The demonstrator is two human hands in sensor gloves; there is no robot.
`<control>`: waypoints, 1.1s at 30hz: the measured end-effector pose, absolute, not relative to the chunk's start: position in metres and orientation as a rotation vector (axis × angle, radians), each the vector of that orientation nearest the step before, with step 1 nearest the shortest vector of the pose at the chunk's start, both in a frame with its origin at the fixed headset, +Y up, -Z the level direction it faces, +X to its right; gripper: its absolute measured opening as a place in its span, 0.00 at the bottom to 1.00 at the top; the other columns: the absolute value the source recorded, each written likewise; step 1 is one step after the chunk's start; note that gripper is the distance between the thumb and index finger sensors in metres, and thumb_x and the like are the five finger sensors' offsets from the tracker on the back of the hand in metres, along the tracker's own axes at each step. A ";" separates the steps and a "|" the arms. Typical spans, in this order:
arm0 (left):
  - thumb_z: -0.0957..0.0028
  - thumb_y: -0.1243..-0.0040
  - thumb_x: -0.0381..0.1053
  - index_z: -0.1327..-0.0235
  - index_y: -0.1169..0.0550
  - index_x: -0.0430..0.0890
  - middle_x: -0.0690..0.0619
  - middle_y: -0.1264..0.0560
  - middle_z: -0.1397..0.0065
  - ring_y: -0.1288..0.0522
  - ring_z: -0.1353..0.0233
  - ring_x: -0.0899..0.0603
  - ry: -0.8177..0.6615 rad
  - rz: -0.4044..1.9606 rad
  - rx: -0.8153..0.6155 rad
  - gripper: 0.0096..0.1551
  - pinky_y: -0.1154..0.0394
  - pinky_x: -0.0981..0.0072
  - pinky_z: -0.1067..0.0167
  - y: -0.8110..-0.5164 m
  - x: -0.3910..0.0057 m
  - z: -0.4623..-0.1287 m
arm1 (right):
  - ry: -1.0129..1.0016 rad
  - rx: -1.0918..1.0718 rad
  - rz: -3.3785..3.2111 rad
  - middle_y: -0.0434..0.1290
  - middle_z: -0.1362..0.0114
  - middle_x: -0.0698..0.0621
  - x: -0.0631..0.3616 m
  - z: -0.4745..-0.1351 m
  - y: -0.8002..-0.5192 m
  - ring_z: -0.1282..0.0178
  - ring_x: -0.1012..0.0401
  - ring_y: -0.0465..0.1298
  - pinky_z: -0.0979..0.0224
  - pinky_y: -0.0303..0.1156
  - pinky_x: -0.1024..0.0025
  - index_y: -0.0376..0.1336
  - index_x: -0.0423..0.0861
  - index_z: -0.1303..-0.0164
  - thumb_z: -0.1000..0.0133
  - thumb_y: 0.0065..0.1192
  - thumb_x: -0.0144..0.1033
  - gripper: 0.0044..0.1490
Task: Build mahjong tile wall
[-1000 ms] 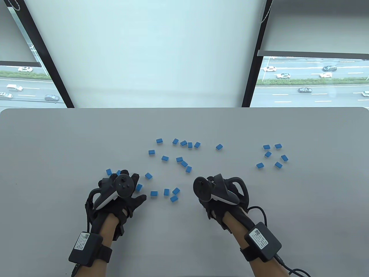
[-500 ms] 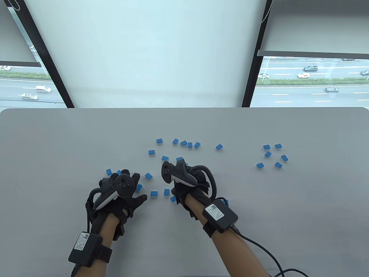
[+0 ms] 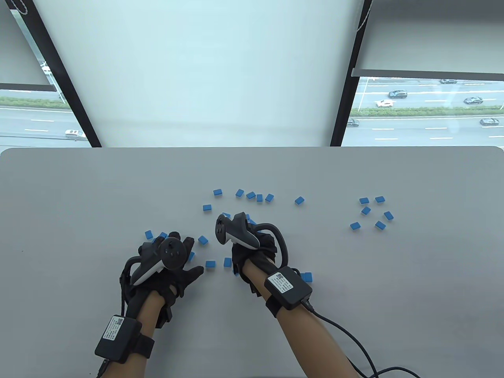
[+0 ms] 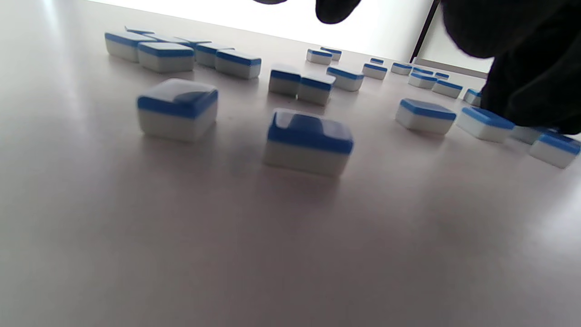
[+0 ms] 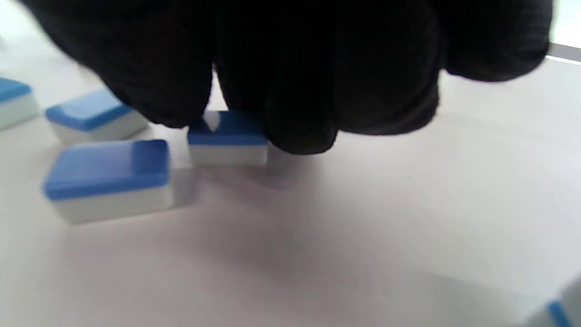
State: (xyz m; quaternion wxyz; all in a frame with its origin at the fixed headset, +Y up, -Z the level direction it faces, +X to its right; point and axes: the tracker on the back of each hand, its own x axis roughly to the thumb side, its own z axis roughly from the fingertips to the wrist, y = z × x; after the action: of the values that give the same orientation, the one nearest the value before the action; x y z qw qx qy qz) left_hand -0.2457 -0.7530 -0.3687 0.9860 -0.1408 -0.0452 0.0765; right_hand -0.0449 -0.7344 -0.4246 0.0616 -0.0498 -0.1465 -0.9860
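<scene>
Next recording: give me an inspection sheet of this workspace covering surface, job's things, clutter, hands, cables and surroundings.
Surface: grey table, matte, bare towards the far edge.
Job's things: blue-backed mahjong tiles lie scattered face down, one layer; a separate cluster sits to the right; no wall row formed yet.
Clutter: nothing seen.
Hands: left hand rests flat among the tiles with fingers spread, gripping nothing; right hand is over the centre tiles, its fingers curled down onto one tile; a firm grip cannot be confirmed.
Cables: a black cable trails from the right wrist box across the table's near edge.
Surroundings: window with lowered blind; a road with cars outside.
</scene>
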 end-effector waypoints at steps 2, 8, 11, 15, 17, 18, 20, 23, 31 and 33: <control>0.57 0.49 0.77 0.19 0.47 0.60 0.51 0.56 0.13 0.57 0.17 0.30 -0.092 0.156 -0.279 0.52 0.60 0.22 0.31 -0.752 -0.246 -0.369 | -0.444 -0.149 -2.977 0.84 0.49 0.52 -0.044 -0.424 -0.734 0.62 0.53 0.83 0.49 0.78 0.51 0.74 0.50 0.47 0.58 0.76 0.51 0.30; 0.56 0.49 0.77 0.19 0.48 0.60 0.51 0.56 0.13 0.58 0.17 0.30 -0.090 0.159 -0.275 0.52 0.60 0.22 0.31 -0.752 -0.246 -0.368 | -0.450 -0.173 -2.959 0.83 0.46 0.51 -0.048 -0.422 -0.734 0.59 0.53 0.83 0.47 0.78 0.51 0.73 0.49 0.45 0.58 0.77 0.49 0.32; 0.57 0.49 0.77 0.19 0.48 0.60 0.51 0.56 0.13 0.58 0.17 0.30 -0.086 0.161 -0.274 0.52 0.60 0.22 0.31 -0.751 -0.247 -0.368 | -0.456 -0.195 -2.959 0.81 0.43 0.51 -0.048 -0.421 -0.735 0.56 0.53 0.83 0.44 0.77 0.50 0.71 0.50 0.42 0.58 0.77 0.48 0.33; 0.56 0.49 0.77 0.19 0.48 0.60 0.51 0.56 0.13 0.58 0.17 0.30 -0.086 0.169 -0.265 0.52 0.60 0.22 0.31 -0.749 -0.248 -0.367 | -0.487 -0.227 -2.947 0.78 0.37 0.52 -0.047 -0.421 -0.735 0.50 0.52 0.81 0.38 0.74 0.50 0.68 0.52 0.39 0.57 0.77 0.45 0.34; 0.56 0.49 0.77 0.19 0.48 0.60 0.51 0.56 0.13 0.58 0.17 0.30 -0.087 0.168 -0.268 0.52 0.60 0.22 0.31 -0.749 -0.248 -0.367 | -0.487 -0.252 -2.931 0.77 0.36 0.54 -0.047 -0.421 -0.735 0.48 0.52 0.80 0.36 0.73 0.50 0.67 0.53 0.37 0.56 0.77 0.44 0.35; 0.56 0.49 0.77 0.19 0.48 0.60 0.51 0.56 0.13 0.58 0.17 0.30 -0.088 0.167 -0.269 0.52 0.60 0.22 0.31 -0.749 -0.247 -0.367 | -0.502 -0.256 -2.920 0.76 0.34 0.54 -0.047 -0.421 -0.735 0.47 0.52 0.80 0.35 0.72 0.50 0.66 0.54 0.36 0.56 0.77 0.43 0.36; 0.56 0.49 0.77 0.19 0.48 0.60 0.51 0.56 0.13 0.58 0.17 0.30 -0.090 0.165 -0.267 0.52 0.60 0.22 0.31 -0.749 -0.247 -0.367 | -0.508 -0.271 -2.902 0.74 0.33 0.54 -0.047 -0.420 -0.736 0.45 0.52 0.79 0.33 0.71 0.50 0.64 0.54 0.35 0.56 0.77 0.42 0.37; 0.56 0.49 0.77 0.19 0.48 0.60 0.51 0.56 0.13 0.58 0.17 0.30 -0.094 0.160 -0.269 0.52 0.60 0.22 0.31 -0.749 -0.246 -0.367 | -0.520 -0.278 -2.870 0.72 0.31 0.55 -0.047 -0.420 -0.739 0.43 0.52 0.78 0.32 0.70 0.50 0.62 0.55 0.33 0.55 0.77 0.41 0.39; 0.56 0.49 0.77 0.19 0.48 0.60 0.51 0.56 0.13 0.58 0.17 0.30 -0.087 0.161 -0.265 0.52 0.60 0.22 0.31 -0.748 -0.248 -0.367 | -0.496 -0.310 -2.833 0.71 0.32 0.55 -0.049 -0.420 -0.741 0.43 0.53 0.78 0.31 0.70 0.51 0.61 0.55 0.34 0.55 0.77 0.39 0.39; 0.56 0.49 0.77 0.19 0.48 0.60 0.51 0.56 0.13 0.58 0.17 0.30 -0.086 0.166 -0.263 0.52 0.60 0.22 0.31 -0.747 -0.248 -0.367 | -0.495 -0.318 -2.839 0.71 0.32 0.54 -0.047 -0.419 -0.736 0.42 0.53 0.78 0.31 0.70 0.51 0.60 0.54 0.33 0.55 0.77 0.39 0.39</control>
State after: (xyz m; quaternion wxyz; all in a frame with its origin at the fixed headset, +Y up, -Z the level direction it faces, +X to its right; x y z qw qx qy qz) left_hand -0.2483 -0.7472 -0.3666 0.9870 -0.1308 -0.0429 0.0824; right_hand -0.0472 -0.7356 -0.4193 0.1210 -0.1089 -0.1696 -0.9720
